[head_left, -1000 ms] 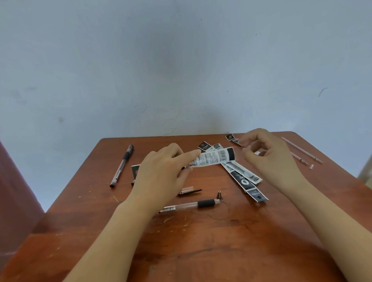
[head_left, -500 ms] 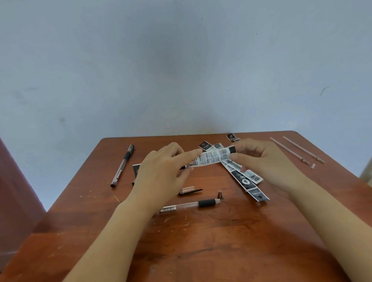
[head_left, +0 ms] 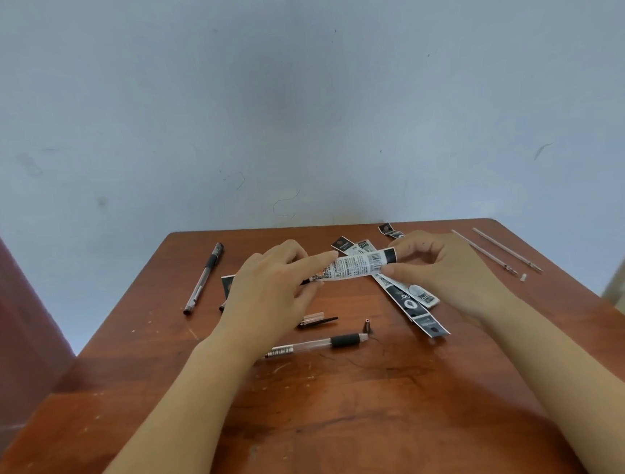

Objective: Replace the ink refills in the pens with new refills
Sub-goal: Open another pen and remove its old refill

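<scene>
No word or number can be read. The white refill wrapper (head_left: 359,266) carries rows of fine black print, a small triangle sign toward its left end and a barcode beside the black band at its right end, all too small to make out. Just below and right of it, the black wrappers (head_left: 409,305) on the tabletop (head_left: 320,425) show a white round mark and blurred white lettering. Nearer than the refill wrapper, the clear pen barrel (head_left: 313,344) bears a striped, barcode-like label at its left end.
</scene>
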A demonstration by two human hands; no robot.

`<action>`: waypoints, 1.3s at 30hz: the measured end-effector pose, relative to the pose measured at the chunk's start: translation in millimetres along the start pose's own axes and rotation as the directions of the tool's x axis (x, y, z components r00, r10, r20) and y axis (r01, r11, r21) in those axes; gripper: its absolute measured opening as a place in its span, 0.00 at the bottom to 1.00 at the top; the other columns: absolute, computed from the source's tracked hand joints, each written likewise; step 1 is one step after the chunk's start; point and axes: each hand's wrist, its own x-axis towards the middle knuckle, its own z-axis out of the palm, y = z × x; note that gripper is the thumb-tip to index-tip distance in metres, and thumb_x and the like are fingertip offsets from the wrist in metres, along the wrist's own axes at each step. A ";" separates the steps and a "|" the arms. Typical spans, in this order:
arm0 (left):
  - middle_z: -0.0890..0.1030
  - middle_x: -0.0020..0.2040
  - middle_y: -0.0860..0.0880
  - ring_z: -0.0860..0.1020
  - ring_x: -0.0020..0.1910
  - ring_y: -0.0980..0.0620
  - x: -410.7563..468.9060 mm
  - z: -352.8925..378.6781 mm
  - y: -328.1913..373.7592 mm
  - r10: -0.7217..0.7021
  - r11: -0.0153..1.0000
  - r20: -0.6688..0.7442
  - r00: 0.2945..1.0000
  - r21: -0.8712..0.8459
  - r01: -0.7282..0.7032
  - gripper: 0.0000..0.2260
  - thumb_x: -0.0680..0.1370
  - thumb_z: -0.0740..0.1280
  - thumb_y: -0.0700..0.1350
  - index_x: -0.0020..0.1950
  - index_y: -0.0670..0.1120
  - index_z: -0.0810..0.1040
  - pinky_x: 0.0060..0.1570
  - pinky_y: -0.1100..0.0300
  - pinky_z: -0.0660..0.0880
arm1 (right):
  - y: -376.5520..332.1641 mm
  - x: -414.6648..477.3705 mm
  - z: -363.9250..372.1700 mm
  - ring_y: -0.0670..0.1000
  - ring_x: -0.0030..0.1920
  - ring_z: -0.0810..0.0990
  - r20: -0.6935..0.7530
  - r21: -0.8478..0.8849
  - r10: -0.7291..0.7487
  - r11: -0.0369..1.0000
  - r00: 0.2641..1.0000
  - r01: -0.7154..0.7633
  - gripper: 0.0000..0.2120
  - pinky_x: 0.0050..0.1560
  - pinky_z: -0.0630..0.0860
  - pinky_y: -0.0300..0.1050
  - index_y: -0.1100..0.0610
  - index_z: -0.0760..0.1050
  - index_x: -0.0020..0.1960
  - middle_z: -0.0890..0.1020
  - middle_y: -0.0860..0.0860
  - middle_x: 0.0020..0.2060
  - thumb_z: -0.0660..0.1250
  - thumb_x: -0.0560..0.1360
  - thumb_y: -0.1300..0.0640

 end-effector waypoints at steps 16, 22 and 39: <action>0.79 0.37 0.47 0.76 0.32 0.50 0.9 -6.6 -5.5 -0.129 0.992 -0.022 0.991 0.009 0.130 0.16 0.68 0.69 0.41 0.56 0.47 0.79 0.28 0.53 0.74 | 5.2 4.2 -34.0 0.40 0.24 0.75 -0.110 -0.021 0.066 0.997 0.992 -0.069 0.09 0.27 0.71 0.29 0.57 0.78 0.35 0.80 0.45 0.23 0.69 0.69 0.69; 0.78 0.38 0.46 0.73 0.33 0.51 0.8 -9.1 -5.8 -0.203 0.979 -0.025 0.979 0.000 0.203 0.16 0.69 0.69 0.40 0.57 0.47 0.79 0.32 0.56 0.69 | 8.5 7.8 -46.0 0.41 0.23 0.74 -0.199 0.088 0.085 0.994 0.976 -0.068 0.09 0.27 0.70 0.31 0.56 0.77 0.37 0.78 0.46 0.21 0.65 0.72 0.69; 0.71 0.45 0.55 0.70 0.44 0.57 1.9 -14.1 -4.2 -0.392 0.918 0.015 0.920 -0.048 0.393 0.19 0.74 0.65 0.43 0.64 0.52 0.72 0.36 0.67 0.62 | 9.9 10.0 -62.9 0.43 0.22 0.72 -0.219 0.674 0.247 0.738 0.944 -0.036 0.20 0.25 0.69 0.31 0.54 0.81 0.28 0.75 0.46 0.22 0.59 0.76 0.61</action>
